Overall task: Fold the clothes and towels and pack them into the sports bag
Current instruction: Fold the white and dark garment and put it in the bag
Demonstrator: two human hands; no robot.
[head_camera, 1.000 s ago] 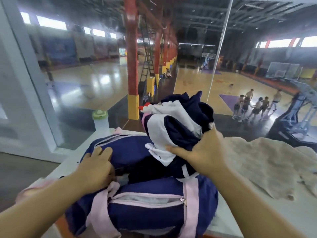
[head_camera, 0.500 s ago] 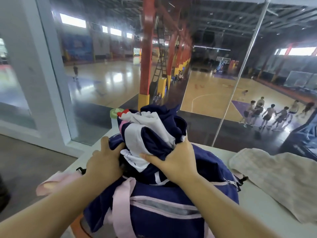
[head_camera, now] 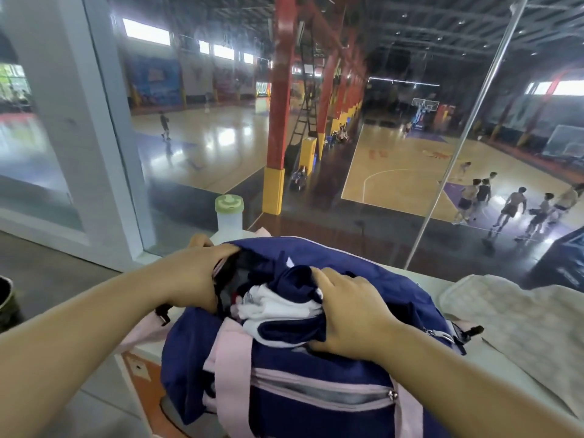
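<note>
Stuffing the clothes (head_camera: pixel 278 311) into the bag (head_camera: pixel 316 406) is the step in hand. Our right hand (head_camera: pixel 350 314) presses the bundle into the bag's mouth, fingers and thumb clamped on it. Our left hand (head_camera: pixel 189 279) grips the bag's left rim, fingers curled round it. The bundle sits half in. Next, we judge, it needs pushing deeper; then the towel (head_camera: pixel 521 327), right of the bag on the worktop (head_camera: pixel 426 275), wants folding.

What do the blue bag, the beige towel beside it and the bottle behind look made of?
Blue bag: likely synthetic woven fabric, matte, soft and creased, pink webbing straps.
Beige towel: probably cotton terry, dull with a nubby texture.
Bottle: seemingly frosted translucent plastic, pale green lid.
</note>
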